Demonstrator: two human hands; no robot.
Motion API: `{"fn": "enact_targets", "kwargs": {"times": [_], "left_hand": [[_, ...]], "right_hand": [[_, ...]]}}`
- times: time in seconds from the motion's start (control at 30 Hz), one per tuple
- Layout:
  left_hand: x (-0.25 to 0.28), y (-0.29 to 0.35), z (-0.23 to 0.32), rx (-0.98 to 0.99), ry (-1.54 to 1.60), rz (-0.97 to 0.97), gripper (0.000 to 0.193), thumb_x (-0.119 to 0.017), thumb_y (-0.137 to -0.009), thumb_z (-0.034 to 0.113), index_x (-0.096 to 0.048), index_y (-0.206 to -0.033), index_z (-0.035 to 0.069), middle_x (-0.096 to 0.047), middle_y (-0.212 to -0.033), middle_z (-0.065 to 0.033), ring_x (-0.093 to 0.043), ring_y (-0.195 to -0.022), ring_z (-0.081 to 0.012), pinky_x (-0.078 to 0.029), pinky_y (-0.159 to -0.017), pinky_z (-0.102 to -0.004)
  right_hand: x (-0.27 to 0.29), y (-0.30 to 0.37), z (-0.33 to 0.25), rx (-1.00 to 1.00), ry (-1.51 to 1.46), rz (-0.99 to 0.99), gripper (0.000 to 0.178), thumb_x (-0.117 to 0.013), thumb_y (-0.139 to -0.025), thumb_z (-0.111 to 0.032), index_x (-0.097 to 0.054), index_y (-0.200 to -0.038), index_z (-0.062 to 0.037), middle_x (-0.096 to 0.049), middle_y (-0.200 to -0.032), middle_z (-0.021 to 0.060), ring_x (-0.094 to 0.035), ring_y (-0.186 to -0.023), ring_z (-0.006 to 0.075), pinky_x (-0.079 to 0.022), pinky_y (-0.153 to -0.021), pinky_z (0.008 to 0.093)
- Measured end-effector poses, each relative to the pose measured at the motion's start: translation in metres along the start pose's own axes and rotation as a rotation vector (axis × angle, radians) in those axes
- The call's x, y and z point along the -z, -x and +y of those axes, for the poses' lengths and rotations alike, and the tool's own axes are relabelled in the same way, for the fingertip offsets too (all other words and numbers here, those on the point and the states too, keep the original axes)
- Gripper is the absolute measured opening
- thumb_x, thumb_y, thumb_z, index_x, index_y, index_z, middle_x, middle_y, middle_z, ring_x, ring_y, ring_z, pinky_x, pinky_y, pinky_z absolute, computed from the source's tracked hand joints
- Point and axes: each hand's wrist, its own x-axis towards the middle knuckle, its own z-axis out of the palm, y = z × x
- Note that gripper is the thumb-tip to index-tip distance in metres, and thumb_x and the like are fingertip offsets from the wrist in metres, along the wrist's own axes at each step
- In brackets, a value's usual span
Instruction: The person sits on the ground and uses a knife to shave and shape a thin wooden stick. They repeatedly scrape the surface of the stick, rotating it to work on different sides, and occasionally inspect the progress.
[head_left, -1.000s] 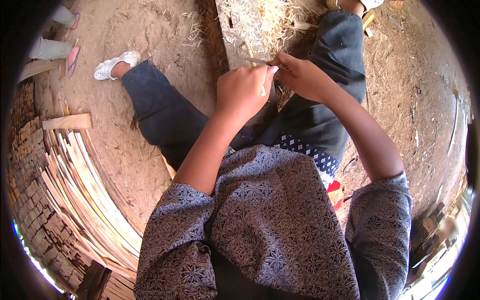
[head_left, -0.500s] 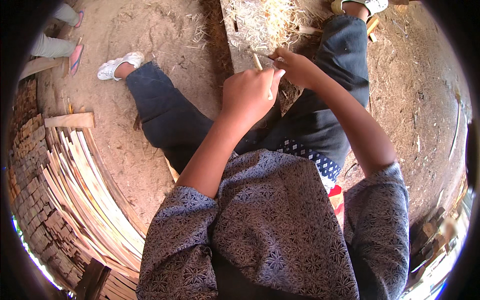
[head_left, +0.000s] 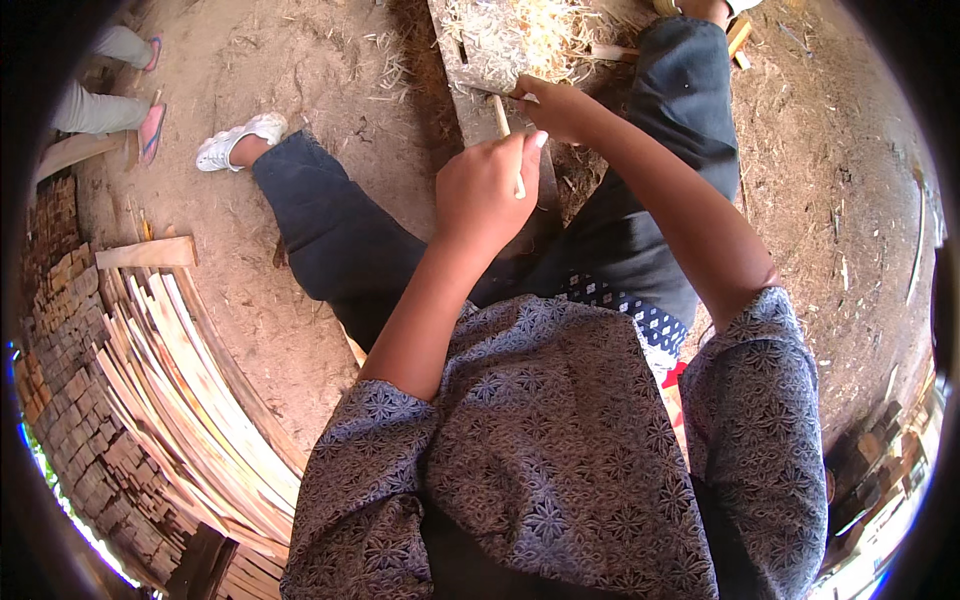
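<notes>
My left hand (head_left: 482,192) is closed around a thin pale wooden stick (head_left: 502,118), whose upper end sticks out beyond the fist and whose lower end shows by the thumb. Just past it, my right hand (head_left: 560,108) grips a knife (head_left: 486,89). The narrow dark blade points left across the top of the stick; whether it touches the wood I cannot tell. The knife's handle is hidden in my fingers. Both hands are over the near end of a grey wooden plank (head_left: 480,120) between my legs.
Curly wood shavings (head_left: 535,35) are heaped on the plank's far part. On the left lie long pale wood strips (head_left: 190,370) beside stacked wood blocks (head_left: 75,400). Another person's sandalled foot (head_left: 152,132) is at the upper left. Dark timber (head_left: 865,465) lies at the lower right.
Both hands have moved slightly up and left in view. The knife blade now lies further left, across the stick's upper end, and shows more of its length.
</notes>
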Motion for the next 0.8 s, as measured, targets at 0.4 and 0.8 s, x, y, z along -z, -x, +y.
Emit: {"fn": "enact_targets", "kwargs": {"times": [0.4, 0.8], "left_hand": [[-0.002, 0.009, -0.007, 0.077, 0.143, 0.056, 0.038, -0.049, -0.106, 0.029, -0.064, -0.085, 0.001, -0.056, -0.062, -0.0215, -0.060, -0.058, -0.0409, -0.043, -0.055, -0.0471], [0.028, 0.005, -0.031, 0.059, 0.077, -0.108, 0.055, -0.036, -0.109, 0.045, -0.063, -0.084, 0.004, -0.059, -0.074, -0.0127, -0.063, -0.071, -0.0321, -0.048, -0.068, -0.0402]], "right_hand": [[0.004, 0.063, -0.014, 0.141, -0.105, 0.078, 0.023, -0.056, -0.102, -0.025, -0.056, -0.119, -0.0091, -0.069, -0.092, 0.0221, -0.069, -0.088, 0.0404, -0.052, -0.077, 0.0466], [-0.018, 0.005, 0.011, -0.024, -0.086, 0.056, 0.031, -0.058, -0.098, -0.029, -0.059, -0.124, -0.0130, -0.070, -0.095, 0.0250, -0.069, -0.092, 0.0434, -0.053, -0.082, 0.0500]]}}
